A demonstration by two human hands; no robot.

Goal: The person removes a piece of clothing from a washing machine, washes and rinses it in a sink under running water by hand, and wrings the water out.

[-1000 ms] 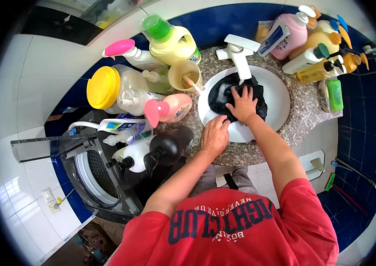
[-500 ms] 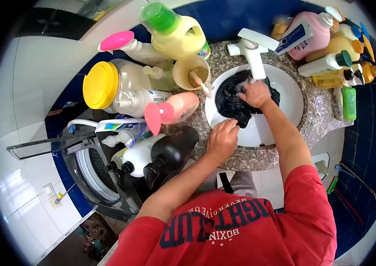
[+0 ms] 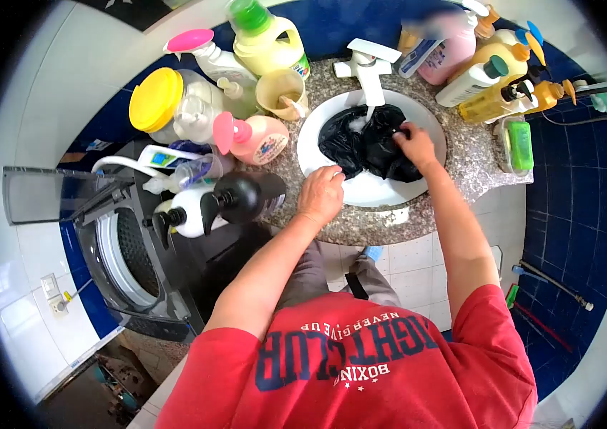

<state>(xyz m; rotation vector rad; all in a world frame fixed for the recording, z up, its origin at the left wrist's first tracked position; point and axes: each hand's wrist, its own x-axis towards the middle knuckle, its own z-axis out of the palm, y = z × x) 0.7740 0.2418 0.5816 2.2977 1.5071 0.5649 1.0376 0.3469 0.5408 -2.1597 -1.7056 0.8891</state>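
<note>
Nearest is the person's red T-shirt (image 3: 360, 357), its printed lettering upside down in this view, with both bare forearms reaching forward from its sleeves. The left hand (image 3: 321, 193) rests at the near left edge of the white basin (image 3: 371, 191), fingers bent and their tips right by the black cloth (image 3: 382, 146); whether they grip it, I cannot tell. The right hand (image 3: 416, 145) is closed on the right side of that cloth, thumb and fingers pinching a fold. The cloth lies crumpled inside the basin, which is set into a speckled stone worktop (image 3: 382, 230). To the left, beyond an open washing machine (image 3: 134, 257), a black pump bottle (image 3: 253, 196) leans toward the basin, with a pink pump bottle (image 3: 264, 139) farther on. On the right, a green-and-clear soap box (image 3: 521, 145) sits near the worktop's edge. Farther back, a beige cup (image 3: 269, 93) stands left of the white tap (image 3: 369, 79), whose spout points down over the cloth. A yellow jug (image 3: 267, 51) with a green cap stands behind the cup, against dark blue wall tiles (image 3: 339, 25).
</note>
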